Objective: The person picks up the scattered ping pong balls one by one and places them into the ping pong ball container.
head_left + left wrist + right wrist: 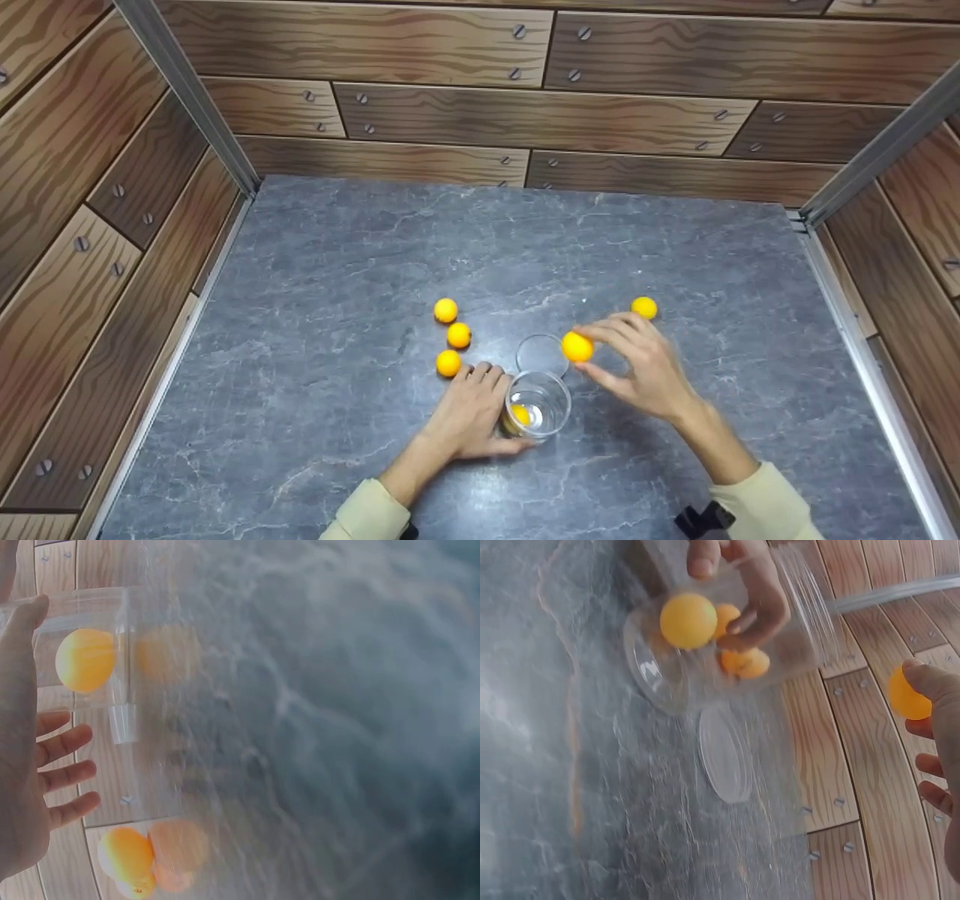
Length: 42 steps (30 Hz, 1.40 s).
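A clear plastic jar [553, 409] stands with its mouth up and an orange ping-pong ball [519, 415] lying inside near its bottom. My left hand [474, 412] holds the jar from the left, thumb along the near side and fingers reaching past the far side. Between thumb and fingertips, my right hand [641, 367] pinches another orange ping-pong ball [577, 346], up and to the right of the jar's mouth in the head view. In the right wrist view this pinched ball [907, 694] shows at the right edge.
Just beyond the jar lies a clear round lid [541, 355]. Three orange balls [459, 335] sit in a loose row left of it, the nearest by my left fingertips. One more ball [644, 307] is behind my right hand. Wood-patterned walls [450, 105] enclose the grey marbled tabletop [337, 300].
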Available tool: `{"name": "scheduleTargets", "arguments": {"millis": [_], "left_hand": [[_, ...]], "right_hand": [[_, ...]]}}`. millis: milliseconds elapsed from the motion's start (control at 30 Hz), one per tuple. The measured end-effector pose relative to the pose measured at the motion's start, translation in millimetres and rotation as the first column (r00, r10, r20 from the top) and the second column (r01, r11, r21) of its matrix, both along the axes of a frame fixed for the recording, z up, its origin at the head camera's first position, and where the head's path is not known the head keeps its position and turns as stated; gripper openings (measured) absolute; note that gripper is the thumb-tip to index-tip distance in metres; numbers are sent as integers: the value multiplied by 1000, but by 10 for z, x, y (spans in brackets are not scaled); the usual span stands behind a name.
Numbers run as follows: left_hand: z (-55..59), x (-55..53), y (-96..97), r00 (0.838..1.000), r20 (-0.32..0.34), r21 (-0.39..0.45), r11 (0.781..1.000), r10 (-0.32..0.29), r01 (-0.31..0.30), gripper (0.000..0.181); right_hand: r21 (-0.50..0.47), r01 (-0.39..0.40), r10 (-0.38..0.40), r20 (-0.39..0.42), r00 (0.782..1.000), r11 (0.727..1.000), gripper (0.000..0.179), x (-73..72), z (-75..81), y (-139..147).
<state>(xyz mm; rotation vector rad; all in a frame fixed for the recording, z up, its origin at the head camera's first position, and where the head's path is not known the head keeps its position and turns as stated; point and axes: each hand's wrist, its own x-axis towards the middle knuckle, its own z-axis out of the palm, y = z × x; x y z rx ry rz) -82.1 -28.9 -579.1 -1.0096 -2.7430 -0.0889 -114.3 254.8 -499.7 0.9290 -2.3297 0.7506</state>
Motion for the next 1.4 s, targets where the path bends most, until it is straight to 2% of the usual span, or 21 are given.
{"name": "scheduleTargets", "arguments": {"millis": [333,667,833,1067,1233,1400], "left_hand": [[3,5,0,1000,17,-25,1000,7,-7,93],[16,7,7,999,31,-28,1000,9,-8,93],[12,8,11,999,39,-23,1000,12,-11,93],[16,6,10,999,43,-36,999,12,-10,94],[18,2,8,998,62,-28,1000,7,-6,94],[23,4,7,999,51,-26,1000,5,-3,93]], "right_hand": [[40,-70,68,28,997,997,44,193,-38,-147],[56,-108,106,38,994,993,43,316,-127,-252],[58,-118,115,56,992,991,43,342,-163,-268],[119,-130,120,95,988,984,44,349,-190,-265],[141,-135,121,102,987,981,45,349,-195,-266],[152,-136,121,101,987,979,47,350,-190,-269]]}}
